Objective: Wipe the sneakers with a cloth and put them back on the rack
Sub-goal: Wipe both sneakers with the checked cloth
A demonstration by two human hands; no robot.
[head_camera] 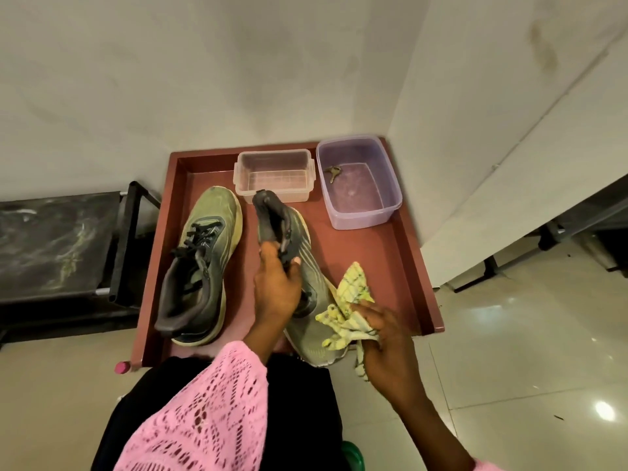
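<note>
- Fingers of the left hand (277,287) are gripping the tongue of the lifted sneaker (307,294), holding it above the red tray (401,266).
- Right hand (384,338) fingers are clutching the yellow checked cloth (350,300) against that sneaker's side.
- Second sneaker (204,263) is lying in the tray, left of both hands.

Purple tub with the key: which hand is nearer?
Left. The left hand grips the tilted sneaker just below and left of the purple tub. The right hand, holding the cloth, sits lower, nearer the tray's front edge.
</note>
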